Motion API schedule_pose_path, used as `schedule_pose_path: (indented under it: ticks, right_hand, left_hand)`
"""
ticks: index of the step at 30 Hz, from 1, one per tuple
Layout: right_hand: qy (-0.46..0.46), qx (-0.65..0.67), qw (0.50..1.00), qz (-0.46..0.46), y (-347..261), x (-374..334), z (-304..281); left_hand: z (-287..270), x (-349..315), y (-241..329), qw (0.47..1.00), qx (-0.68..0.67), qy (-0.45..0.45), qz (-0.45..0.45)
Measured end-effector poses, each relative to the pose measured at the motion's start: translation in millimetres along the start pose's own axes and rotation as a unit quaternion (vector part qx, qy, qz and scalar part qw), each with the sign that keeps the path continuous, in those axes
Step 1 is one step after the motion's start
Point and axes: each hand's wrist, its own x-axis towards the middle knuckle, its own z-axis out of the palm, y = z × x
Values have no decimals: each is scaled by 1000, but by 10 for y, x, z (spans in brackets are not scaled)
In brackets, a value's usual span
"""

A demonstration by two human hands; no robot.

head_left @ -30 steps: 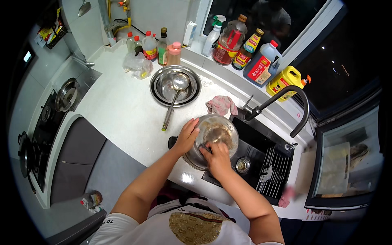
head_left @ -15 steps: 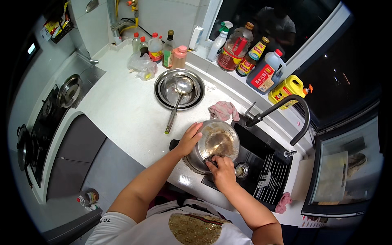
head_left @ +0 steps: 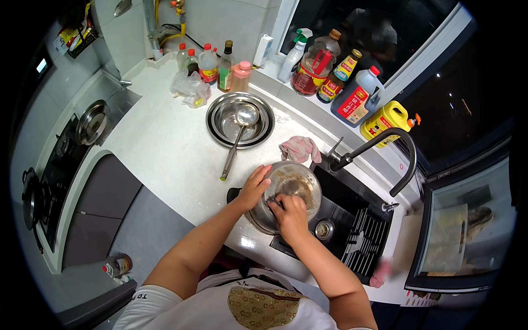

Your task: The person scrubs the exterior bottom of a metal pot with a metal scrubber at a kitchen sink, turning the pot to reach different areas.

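A steel pot [head_left: 302, 181] lies bottom up across the counter and the sink's left edge, brown stains on its base. Along its left wall, my left hand [head_left: 254, 187] holds it steady, fingers extended against the metal. My right hand [head_left: 291, 214] is closed over a dark scouring pad [head_left: 273, 207] and presses it on the stained base. Most of the pad is hidden under my fingers. A black handle [head_left: 234, 194] sticks out left of the pot, partly behind my left wrist.
The black sink [head_left: 344, 201] has a drain [head_left: 324, 229], a rack [head_left: 363, 239] and a curved tap [head_left: 410, 148]. Nested steel bowls [head_left: 212, 124] hold a ladle [head_left: 246, 115]. A pink cloth [head_left: 300, 148] lies behind the pot. Several bottles line the sill and back counter.
My right hand has moved left and up across the pot's base with the scouring pad. My left hand stays on the pot's wall; the pot has hardly shifted.
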Motion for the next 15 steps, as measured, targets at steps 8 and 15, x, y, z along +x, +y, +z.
schedule_pose_path:
  ticks: [8, 15]
  right_hand:
    - [-10, -12, 1000, 0, -33, -258, -60]
    - [15, -3, 1000, 20, -14, 15, 48]
  left_hand:
    - [-17, -27, -13, 1000, 9, 9, -14]
    - [7, -4, -22, 1000, -8, 13, 4]
